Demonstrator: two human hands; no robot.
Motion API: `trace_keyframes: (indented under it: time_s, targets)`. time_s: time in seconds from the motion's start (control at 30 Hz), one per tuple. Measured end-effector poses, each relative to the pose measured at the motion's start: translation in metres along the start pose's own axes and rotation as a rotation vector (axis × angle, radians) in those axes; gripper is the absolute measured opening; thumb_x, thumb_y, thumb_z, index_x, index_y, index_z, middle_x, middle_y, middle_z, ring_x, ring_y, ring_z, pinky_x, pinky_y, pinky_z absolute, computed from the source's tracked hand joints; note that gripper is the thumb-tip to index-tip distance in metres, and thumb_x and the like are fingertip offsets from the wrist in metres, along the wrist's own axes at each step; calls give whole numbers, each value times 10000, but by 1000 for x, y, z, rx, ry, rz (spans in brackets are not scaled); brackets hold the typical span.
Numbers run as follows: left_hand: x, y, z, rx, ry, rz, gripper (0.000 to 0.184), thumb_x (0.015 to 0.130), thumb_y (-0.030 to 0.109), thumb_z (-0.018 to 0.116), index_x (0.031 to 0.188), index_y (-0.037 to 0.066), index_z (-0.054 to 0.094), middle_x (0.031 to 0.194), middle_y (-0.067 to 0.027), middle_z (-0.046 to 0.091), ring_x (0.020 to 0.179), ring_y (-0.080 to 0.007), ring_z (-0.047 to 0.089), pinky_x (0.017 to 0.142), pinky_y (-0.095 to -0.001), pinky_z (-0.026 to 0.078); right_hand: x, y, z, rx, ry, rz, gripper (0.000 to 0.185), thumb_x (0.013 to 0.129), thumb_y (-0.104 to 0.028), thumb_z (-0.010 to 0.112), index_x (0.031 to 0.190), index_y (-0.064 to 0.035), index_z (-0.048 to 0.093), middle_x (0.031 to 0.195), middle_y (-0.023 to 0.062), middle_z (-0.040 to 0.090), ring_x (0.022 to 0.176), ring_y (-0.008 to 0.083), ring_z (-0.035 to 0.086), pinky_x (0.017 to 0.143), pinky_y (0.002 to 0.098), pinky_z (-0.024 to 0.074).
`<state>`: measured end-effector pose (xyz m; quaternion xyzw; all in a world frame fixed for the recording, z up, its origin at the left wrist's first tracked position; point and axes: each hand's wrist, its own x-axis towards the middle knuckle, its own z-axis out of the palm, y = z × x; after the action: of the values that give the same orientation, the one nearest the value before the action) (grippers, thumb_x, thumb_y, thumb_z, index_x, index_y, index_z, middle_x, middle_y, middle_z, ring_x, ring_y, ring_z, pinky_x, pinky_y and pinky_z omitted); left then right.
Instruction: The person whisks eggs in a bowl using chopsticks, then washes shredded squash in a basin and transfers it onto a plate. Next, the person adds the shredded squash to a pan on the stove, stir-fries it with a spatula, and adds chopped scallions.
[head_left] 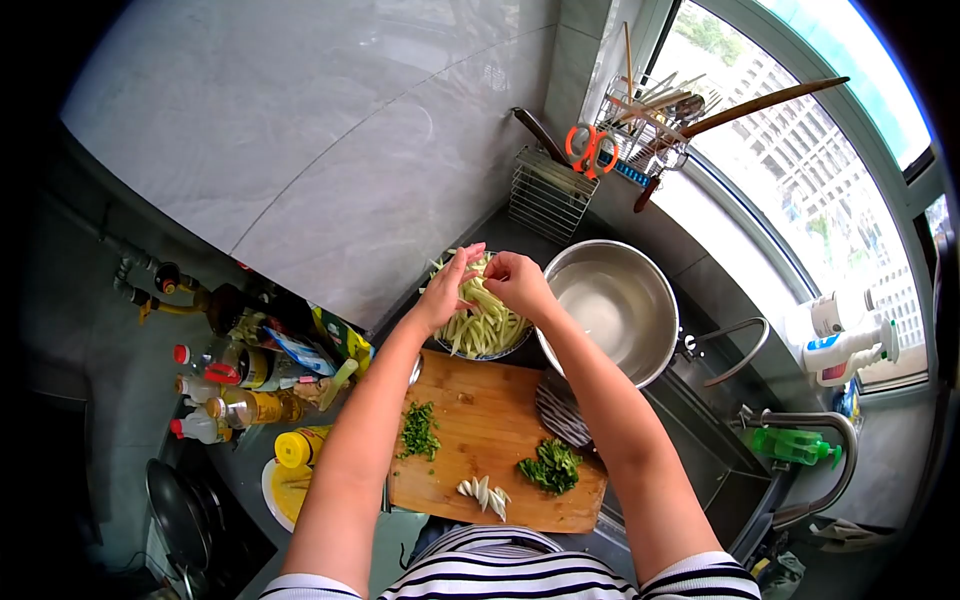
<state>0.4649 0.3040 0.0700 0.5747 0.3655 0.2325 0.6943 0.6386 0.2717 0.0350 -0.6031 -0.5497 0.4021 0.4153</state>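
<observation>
A bowl (pixel 497 356) heaped with pale green vegetable strips (pixel 468 332) stands beyond the far edge of the wooden cutting board (pixel 478 395). Over its left side is my left hand (pixel 447 288), fingers stretched out and close to the strips. My right hand (pixel 518 283) is above the bowl's right side, its fingers bent and pinched together; whatever is between them is hidden. Finely chopped green herbs (pixel 419 432) lie on the board's left, a pile of chopped greens (pixel 552 467) on its right, and white garlic pieces (pixel 484 494) near the front edge.
Right of the bowl stands a large steel basin (pixel 612 308) beside the sink (pixel 705 455) and its faucet (pixel 850 440). Bottles (pixel 250 405) and a yellow-lidded jar (pixel 296 448) crowd the left. Scissors (pixel 592 148) and a utensil rack (pixel 645 130) are at the back by the window.
</observation>
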Motion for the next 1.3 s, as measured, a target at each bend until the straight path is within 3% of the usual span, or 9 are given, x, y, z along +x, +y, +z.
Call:
trace_keyframes:
  time_s: [0.17,0.33,0.47,0.6,0.83,0.93,1.13,1.23,1.3]
  targets:
    - [1,-2,1,-235,-63,47,755,960,683,269,1505,160,297,1539,-85,309,1323,-251,418,953,-440,487,-16,-26,-2,-66,-221,28,179,765,-117,760,887,-27,664,792,29,657,734,106,617,662,277,497]
    - [4,1,1,-159,-32,70,642,1002,578,327,1490,161,322,1497,-88,363,1235,-208,485,852,-371,542,-23,-21,6,-100,40,-151,216,771,-179,739,937,-51,687,809,88,694,772,225,678,724,344,529]
    - [4,2,13,97,114,100,430,1014,275,501,1413,124,448,1311,-47,543,1058,-123,557,736,-256,548,-38,-9,-44,-215,316,-75,207,791,-146,709,981,-67,683,892,120,699,820,279,680,747,374,536]
    - [6,-9,37,398,90,332,335,933,46,568,1266,59,598,1156,-59,653,999,-129,610,848,-270,499,-83,25,-99,-572,289,216,297,804,-147,711,1097,-128,663,1029,96,668,1015,290,640,852,415,517]
    - [6,-19,80,277,-13,355,311,935,32,560,1243,33,605,1144,-60,663,1027,-129,608,897,-288,480,-106,73,-97,-552,-138,368,435,746,-173,756,1166,-147,650,1089,158,667,1054,324,631,904,401,500]
    - [0,-23,78,254,-2,349,298,944,49,559,1238,36,607,1146,-42,661,984,-99,605,843,-259,489,-107,82,-74,-420,-30,156,226,761,-139,743,970,-61,704,905,158,705,881,313,674,789,376,524]
    - [-22,-34,55,183,135,258,282,968,81,539,1242,58,602,1149,-18,660,911,-56,588,734,-209,479,-109,46,-81,-136,-66,295,114,791,-80,653,879,-37,712,742,163,691,702,345,678,676,421,541]
    - [-29,-46,47,173,173,258,273,974,90,531,1236,59,602,1128,-3,657,867,-38,572,715,-207,479,-110,37,-79,-657,154,86,83,814,-86,633,835,-32,693,756,194,675,710,380,661,663,454,530]
    - [-33,-53,42,210,197,252,274,974,91,533,1237,57,602,1111,5,656,853,-29,567,697,-204,479,-104,15,-77,-478,186,21,78,836,-97,611,843,-38,661,754,205,662,719,403,645,665,473,521]
